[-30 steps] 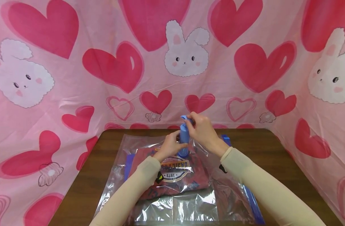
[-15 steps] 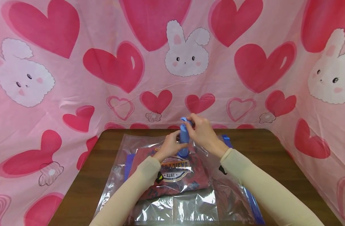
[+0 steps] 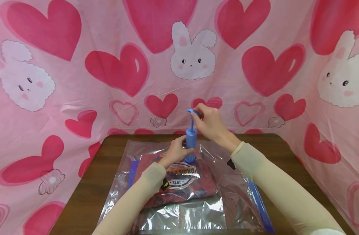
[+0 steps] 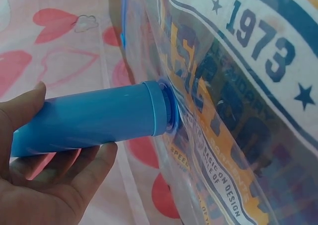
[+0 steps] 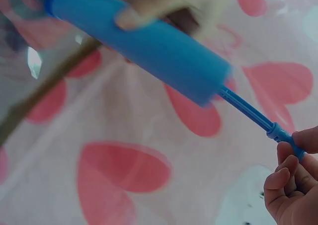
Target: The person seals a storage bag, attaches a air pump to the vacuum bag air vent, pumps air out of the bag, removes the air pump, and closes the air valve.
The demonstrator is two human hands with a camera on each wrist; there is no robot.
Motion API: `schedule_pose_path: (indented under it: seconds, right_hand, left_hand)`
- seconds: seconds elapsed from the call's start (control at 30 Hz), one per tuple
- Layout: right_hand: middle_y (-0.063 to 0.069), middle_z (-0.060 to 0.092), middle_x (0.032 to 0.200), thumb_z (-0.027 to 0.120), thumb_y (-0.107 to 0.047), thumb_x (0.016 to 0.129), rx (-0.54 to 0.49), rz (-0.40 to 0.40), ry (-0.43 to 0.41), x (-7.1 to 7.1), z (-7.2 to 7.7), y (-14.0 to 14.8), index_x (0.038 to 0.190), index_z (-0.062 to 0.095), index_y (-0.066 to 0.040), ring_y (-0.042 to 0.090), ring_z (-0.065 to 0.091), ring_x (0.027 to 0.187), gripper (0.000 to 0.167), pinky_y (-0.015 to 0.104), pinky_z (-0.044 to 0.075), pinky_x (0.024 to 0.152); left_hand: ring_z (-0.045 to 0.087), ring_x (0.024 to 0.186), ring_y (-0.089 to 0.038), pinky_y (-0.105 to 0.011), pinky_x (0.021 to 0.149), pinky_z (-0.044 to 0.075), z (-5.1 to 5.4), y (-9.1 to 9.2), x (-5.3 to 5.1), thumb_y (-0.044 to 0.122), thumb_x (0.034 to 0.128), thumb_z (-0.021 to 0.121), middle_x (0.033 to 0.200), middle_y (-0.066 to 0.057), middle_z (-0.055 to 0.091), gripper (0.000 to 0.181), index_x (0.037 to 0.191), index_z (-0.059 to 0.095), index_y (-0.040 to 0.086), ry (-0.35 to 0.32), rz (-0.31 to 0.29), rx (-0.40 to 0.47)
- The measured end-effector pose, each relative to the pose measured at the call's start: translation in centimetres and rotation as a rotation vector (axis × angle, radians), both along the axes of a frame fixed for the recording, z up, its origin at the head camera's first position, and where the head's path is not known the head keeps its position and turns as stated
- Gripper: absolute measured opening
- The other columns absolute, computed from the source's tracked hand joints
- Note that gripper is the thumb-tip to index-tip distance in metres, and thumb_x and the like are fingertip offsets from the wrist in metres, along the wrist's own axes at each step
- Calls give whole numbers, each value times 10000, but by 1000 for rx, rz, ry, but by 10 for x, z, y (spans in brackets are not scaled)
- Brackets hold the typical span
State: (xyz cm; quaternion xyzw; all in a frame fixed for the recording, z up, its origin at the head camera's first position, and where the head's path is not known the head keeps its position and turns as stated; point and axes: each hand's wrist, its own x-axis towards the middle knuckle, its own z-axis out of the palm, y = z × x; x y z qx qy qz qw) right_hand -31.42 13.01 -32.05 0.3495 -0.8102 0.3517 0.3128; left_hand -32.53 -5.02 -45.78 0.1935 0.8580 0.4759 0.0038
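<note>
A blue hand pump (image 3: 191, 138) stands upright on a clear vacuum storage bag (image 3: 203, 213). Its base meets a round blue valve (image 4: 171, 106) on the bag. Inside the bag lies a folded red garment (image 3: 179, 192) with a printed badge reading 1973. My left hand (image 3: 176, 151) grips the pump's barrel, thumb on one side and fingers on the other. Above it, my right hand (image 3: 210, 124) pinches the pump's handle (image 3: 192, 111), and a length of thin rod (image 5: 248, 111) shows between handle and barrel. The handle's far end is partly hidden by the right fingers.
The bag lies on a dark wooden table (image 3: 82, 195). A blue zip strip (image 3: 261, 207) runs along the bag's right edge. Behind and beside the table hangs a pink curtain (image 3: 179, 88) printed with hearts and rabbits.
My right hand has risen with the handle, drawing the rod out of the barrel; half a second ago the handle was down close to the top. My left hand keeps its hold on the barrel.
</note>
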Motion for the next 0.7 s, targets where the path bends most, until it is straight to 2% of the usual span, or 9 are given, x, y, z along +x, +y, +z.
schedule_pose_path:
  seconds: [0.17, 0.33, 0.47, 0.7]
  right_hand:
    - [63, 664, 708, 757, -28, 962, -37, 0, 116, -2, 39, 1, 957, 678, 36, 147, 561, 566, 102, 295, 505, 543]
    - [52, 650, 729, 742, -59, 984, -14, -10, 127, -2, 66, 3, 1012, 682, 27, 144, 550, 592, 108, 279, 497, 554]
    - [39, 639, 729, 730, -77, 995, -10, -29, 110, -3, 70, 3, 1007, 684, 7, 148, 549, 597, 96, 278, 491, 551]
    - [71, 661, 745, 738, -63, 985, -36, -60, 131, -2, 61, 3, 976, 650, 12, 183, 542, 589, 116, 282, 477, 551]
  left_hand:
    - [697, 1118, -343, -529, 967, 563, 1, -1, 0, 222, 914, 854, 1240, -146, 723, 551, 1382, 623, 46, 1, 1, -7]
    - [695, 1116, -340, -535, 970, 561, 1, 0, 0, 230, 911, 859, 1239, -139, 719, 540, 1367, 630, 54, 1, 5, -10]
    - [701, 1106, -337, -518, 953, 571, -1, 0, -1, 231, 900, 869, 1222, -132, 728, 538, 1354, 640, 56, 12, -2, -2]
    - [708, 1104, -319, -498, 948, 575, -1, 0, -3, 232, 892, 876, 1215, -125, 736, 529, 1339, 650, 63, 20, 1, -7]
